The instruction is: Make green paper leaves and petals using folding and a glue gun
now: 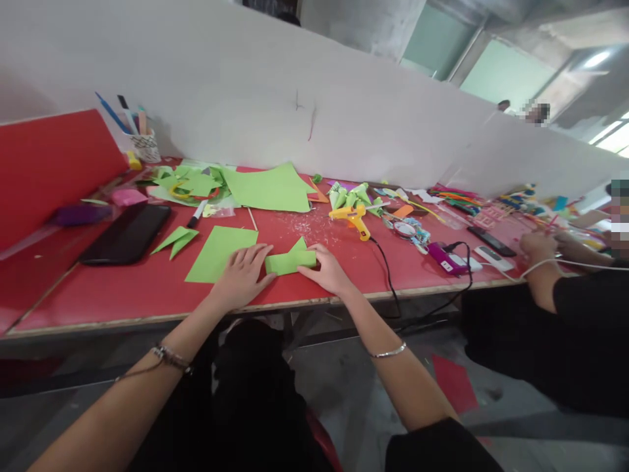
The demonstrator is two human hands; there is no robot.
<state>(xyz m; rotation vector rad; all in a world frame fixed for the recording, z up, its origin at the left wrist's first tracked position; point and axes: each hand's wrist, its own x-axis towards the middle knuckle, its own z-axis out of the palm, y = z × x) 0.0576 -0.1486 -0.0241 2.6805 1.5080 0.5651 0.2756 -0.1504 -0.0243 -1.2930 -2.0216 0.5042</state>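
head view: the left hand [242, 275] lies flat, fingers spread, on a folded green paper strip [289, 261] at the near edge of the red table [122, 288]. the right hand [328, 270] presses its right end with fingers loosely open. a green sheet [216, 252] lies just left; a yellow glue gun [352, 217] sits farther right.

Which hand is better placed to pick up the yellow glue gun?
Probably the right hand: the glue gun lies up and right of it, while the left hand presses the folded green paper.
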